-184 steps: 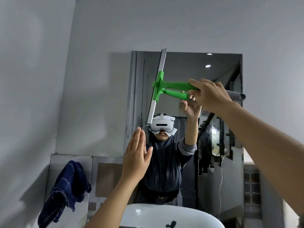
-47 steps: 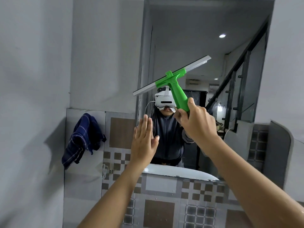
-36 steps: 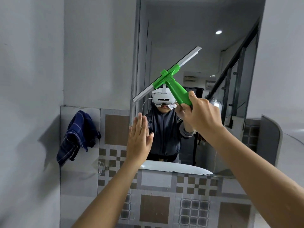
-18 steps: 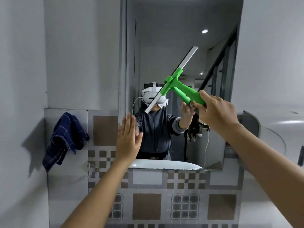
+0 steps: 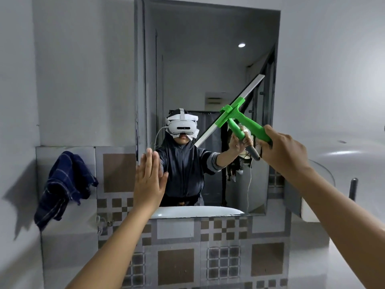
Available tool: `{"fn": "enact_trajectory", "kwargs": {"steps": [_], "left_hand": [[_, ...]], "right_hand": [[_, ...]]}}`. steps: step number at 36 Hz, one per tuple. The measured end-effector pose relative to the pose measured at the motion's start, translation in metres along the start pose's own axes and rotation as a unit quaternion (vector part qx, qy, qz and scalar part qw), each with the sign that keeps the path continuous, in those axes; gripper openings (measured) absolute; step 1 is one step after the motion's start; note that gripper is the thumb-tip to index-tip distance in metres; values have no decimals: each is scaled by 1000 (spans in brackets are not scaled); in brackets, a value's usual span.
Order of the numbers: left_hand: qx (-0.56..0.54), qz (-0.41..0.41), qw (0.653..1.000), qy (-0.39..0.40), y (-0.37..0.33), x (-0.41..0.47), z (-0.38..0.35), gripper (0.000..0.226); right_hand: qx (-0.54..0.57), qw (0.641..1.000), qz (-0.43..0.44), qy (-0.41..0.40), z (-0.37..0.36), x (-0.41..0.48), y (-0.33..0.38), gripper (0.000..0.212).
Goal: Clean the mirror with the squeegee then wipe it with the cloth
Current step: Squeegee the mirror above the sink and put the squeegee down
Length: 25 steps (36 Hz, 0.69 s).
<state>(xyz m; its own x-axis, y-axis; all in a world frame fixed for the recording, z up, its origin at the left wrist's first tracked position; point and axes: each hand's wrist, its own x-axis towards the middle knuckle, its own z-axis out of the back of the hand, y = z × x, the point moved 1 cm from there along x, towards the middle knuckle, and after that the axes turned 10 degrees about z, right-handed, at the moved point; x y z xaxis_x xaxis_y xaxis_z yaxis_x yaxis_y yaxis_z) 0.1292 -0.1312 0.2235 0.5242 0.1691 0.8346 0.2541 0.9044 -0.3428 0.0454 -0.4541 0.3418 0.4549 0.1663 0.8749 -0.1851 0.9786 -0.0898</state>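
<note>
A tall rectangular mirror (image 5: 204, 59) hangs on the grey wall ahead. My right hand (image 5: 283, 151) is shut on the green handle of the squeegee (image 5: 235, 115), whose pale blade lies diagonally against the right half of the glass, upper end at the right. My left hand (image 5: 149, 180) is raised flat, fingers together and pointing up, at the mirror's lower left corner, holding nothing. A dark blue checked cloth (image 5: 62, 186) hangs on the wall left of the mirror, well apart from both hands.
Brown and grey patterned tiles (image 5: 177, 265) cover the wall below the mirror. A white basin rim shows reflected along the mirror's bottom edge. A curved grey surface (image 5: 320, 178) and a dark upright post (image 5: 353, 188) stand at the right.
My right hand has carried the squeegee rightward across the glass, and its blade has tilted steeper. The view has shifted so the mirror sits more centred. My left hand stays raised flat.
</note>
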Motion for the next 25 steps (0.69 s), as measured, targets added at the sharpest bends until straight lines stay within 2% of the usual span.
{"fn": "enact_trajectory", "kwargs": {"steps": [12, 25], "left_hand": [[-7, -5, 1000, 6, 2, 2, 1, 70], [-10, -12, 1000, 10, 4, 2, 5, 78]], "right_hand": [[68, 993, -99, 13, -8, -22, 13, 46], [168, 967, -194, -4, -31, -46, 42, 48]]}}
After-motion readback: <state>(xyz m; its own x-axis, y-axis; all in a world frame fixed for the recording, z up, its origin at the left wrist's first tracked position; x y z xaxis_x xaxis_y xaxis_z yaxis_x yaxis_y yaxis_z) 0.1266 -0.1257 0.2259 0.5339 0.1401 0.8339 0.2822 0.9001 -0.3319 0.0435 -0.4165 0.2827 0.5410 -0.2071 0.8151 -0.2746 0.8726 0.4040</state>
